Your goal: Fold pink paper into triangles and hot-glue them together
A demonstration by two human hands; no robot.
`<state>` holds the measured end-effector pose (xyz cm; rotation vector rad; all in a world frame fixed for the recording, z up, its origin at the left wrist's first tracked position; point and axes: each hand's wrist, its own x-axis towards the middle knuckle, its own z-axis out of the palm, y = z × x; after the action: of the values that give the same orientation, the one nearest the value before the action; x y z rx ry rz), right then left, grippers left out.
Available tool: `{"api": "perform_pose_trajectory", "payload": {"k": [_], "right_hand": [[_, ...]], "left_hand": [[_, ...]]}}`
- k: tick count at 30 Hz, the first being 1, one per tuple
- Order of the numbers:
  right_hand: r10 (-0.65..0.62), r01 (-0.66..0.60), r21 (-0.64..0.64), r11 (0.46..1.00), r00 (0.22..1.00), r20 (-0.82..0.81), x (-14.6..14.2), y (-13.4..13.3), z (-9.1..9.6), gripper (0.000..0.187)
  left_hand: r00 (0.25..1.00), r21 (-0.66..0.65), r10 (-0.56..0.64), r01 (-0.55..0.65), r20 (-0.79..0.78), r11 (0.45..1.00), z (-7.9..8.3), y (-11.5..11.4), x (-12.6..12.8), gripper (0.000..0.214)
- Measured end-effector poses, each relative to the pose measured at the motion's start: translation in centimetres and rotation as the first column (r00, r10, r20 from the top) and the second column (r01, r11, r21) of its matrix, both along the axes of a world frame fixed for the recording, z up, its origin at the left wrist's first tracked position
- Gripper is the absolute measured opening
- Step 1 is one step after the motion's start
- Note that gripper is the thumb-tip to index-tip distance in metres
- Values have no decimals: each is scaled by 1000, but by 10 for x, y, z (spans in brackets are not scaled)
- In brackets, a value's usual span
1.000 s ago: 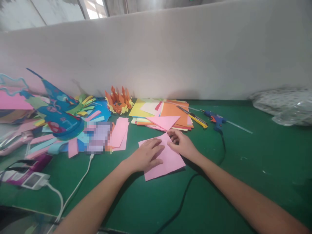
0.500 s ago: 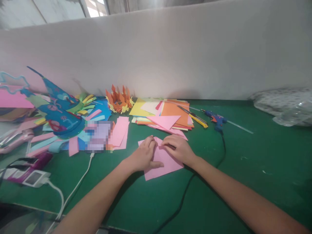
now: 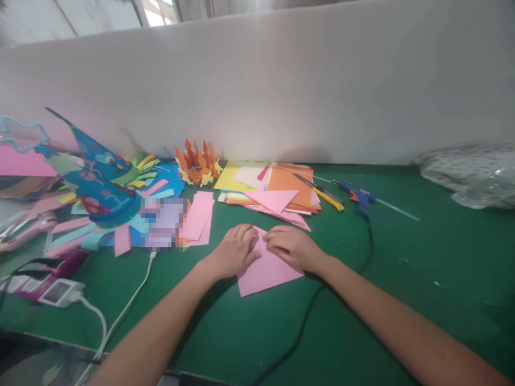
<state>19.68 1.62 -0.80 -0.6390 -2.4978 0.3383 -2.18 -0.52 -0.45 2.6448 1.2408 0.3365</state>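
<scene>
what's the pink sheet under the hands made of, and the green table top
Pink sheet: looks like thin matte craft paper, lying flat with crisp straight edges. Green table top: probably felt or a matte mat, showing no shine; texture too blurred to confirm.

- The nearest sheet [image 3: 267, 271] is plain pink
- The table mat [image 3: 402, 300] is dark green
- The paper stack [image 3: 284, 182] mixes orange, yellow and pink
- The glue gun [image 3: 358, 197] is blue with an orange trigger
- The knife [image 3: 328, 198] is yellow and black
- The cone [image 3: 100, 179] is blue with pink motifs
</scene>
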Motion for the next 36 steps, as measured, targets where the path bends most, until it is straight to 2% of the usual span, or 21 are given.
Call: {"api": "perform_pose_trajectory", "payload": {"k": [5, 13, 20, 36], "right_hand": [[11, -11, 9, 1000, 1000, 28, 3, 0, -3, 21], [36, -39, 67, 997, 998, 58, 6, 3, -8, 23], [92, -106, 128, 986, 990, 104, 8, 4, -7, 27], [99, -116, 157, 981, 989, 113, 8, 3, -5, 29]], "left_hand": [[999, -18, -40, 41, 21, 999, 4, 1, -1, 41], [998, -28, -45, 44, -49, 999, 5, 1, -1, 43], [995, 7, -43, 44, -87, 999, 3, -1, -1, 48], [995, 24, -30, 33, -98, 999, 4, -1, 0, 49]]}}
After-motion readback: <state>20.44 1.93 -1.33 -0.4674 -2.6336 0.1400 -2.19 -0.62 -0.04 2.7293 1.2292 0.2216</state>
